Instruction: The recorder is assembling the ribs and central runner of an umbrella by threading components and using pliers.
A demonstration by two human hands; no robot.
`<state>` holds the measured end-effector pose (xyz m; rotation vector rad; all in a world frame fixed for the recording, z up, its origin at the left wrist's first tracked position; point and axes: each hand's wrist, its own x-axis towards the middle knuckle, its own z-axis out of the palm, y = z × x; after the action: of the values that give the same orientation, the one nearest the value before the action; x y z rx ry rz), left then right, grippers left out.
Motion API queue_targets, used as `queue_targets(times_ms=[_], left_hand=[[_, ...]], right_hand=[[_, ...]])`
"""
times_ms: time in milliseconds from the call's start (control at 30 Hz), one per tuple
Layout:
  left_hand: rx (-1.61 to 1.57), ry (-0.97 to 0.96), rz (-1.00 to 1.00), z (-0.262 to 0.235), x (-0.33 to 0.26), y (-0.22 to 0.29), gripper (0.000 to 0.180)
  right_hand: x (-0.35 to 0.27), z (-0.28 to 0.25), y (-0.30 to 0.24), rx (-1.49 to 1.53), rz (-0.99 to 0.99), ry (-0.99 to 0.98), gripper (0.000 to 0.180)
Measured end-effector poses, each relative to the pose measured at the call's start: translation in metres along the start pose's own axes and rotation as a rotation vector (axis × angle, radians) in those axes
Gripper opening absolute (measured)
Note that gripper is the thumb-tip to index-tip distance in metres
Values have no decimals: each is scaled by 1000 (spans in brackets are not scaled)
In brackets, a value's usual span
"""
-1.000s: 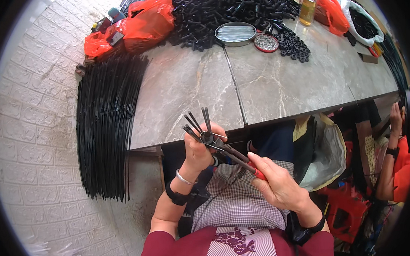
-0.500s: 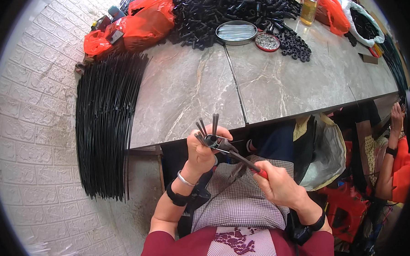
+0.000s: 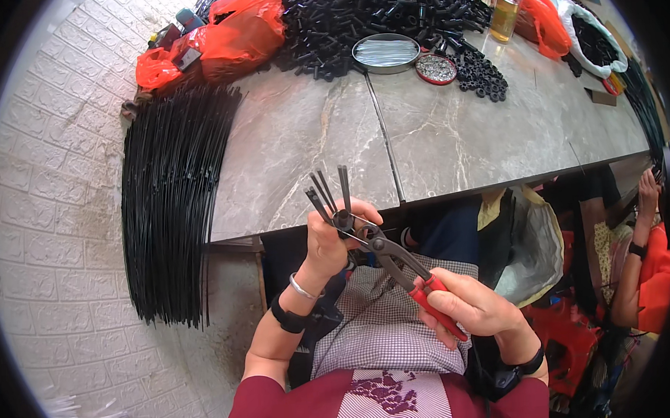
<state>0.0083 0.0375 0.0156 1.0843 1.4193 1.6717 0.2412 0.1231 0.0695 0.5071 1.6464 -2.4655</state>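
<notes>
My left hand (image 3: pixel 324 247) grips a small black tubular hub (image 3: pixel 343 221) from which several thin black rods (image 3: pixel 344 188) fan upward, just off the table's front edge above my lap. My right hand (image 3: pixel 474 305) is wrapped round the red handles of a pair of pincers (image 3: pixel 416 269). The dark handles are slightly parted, and the pincers' head meets the hub beside my left fingers. Whether the jaws bite on a wire there is too small to tell.
A thick bundle of black rods (image 3: pixel 174 208) hangs over the table's (image 3: pixel 295 151) left end. Behind lie a heap of black tubes (image 3: pixel 393 8), a tin of silver wires (image 3: pixel 386 56), a red lid of metal bits (image 3: pixel 436 68) and a jar (image 3: pixel 505 15). A co-worker's hand (image 3: pixel 648 191) shows far right.
The pincers have turned so that both handles now show, and my right hand has moved down and right. The hub's rods have tilted and reach higher in my left hand.
</notes>
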Motion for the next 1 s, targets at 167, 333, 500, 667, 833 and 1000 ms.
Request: queue_targets(times_ms=[167,333,500,667,833,1000], left_hand=[[104,-42,-55,-4,-2,-4,107],[129,-49,-43,-6,-4,-5,107],[200,-111,142,-3,0,3,90],[131,-98,4,1,0,4,97],[-77,-34,-91,-1,9,-4,109],[-62,63,95,-22,-6,-2,105]], right_hand=[[-3,0,-1,35,-7,-12,22],[-4,4,-7,50,5,5,20],[-3,6,-15,-177,98,38,19],[5,26,2,-596,-38,249,20],[22,26,11,-812,-210,421,23],[32,-12,0,-1103,-377,747,31]])
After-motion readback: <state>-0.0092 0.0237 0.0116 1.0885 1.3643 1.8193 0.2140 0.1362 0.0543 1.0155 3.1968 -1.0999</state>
